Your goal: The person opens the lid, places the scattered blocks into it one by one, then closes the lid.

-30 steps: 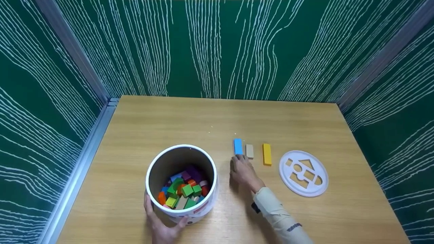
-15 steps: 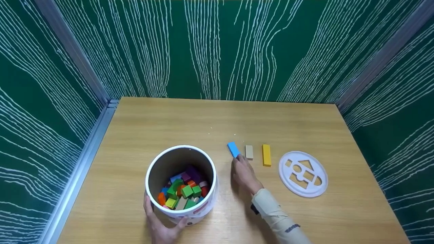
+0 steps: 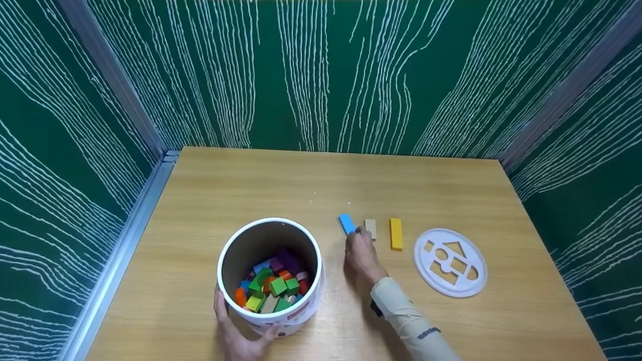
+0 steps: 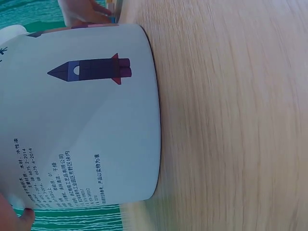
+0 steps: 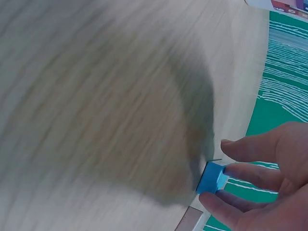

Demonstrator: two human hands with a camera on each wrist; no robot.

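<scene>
On the table, a white round bucket (image 3: pixel 307 312) holds several coloured toy blocks (image 3: pixel 278 287). My left hand (image 3: pixel 239 341) grips its near side low down, thumb on one side and fingers on the other. In the left wrist view, the bucket's printed wall (image 4: pixel 96 125) fills much of the picture. My right hand (image 3: pixel 362 253) has its fingertips on the near end of a blue rectangular block (image 3: pixel 346 223), which lies slanted on the table. In the right wrist view, fingers flank the blue block's end (image 5: pixel 211 178), with the thumb (image 5: pixel 236 148) close above it.
A beige block (image 3: pixel 370 228) lies just right of the blue one, and a longer yellow block (image 3: pixel 396 234) farther right. A white lid with shaped cutouts (image 3: pixel 424 273) lies at the right. Green walls with white lines enclose the wooden table (image 3: pixel 241 185).
The blue block has turned, its far end swinging left, away from the beige block, and it has slid slightly nearer. My left hand keeps its hold on the bucket.
</scene>
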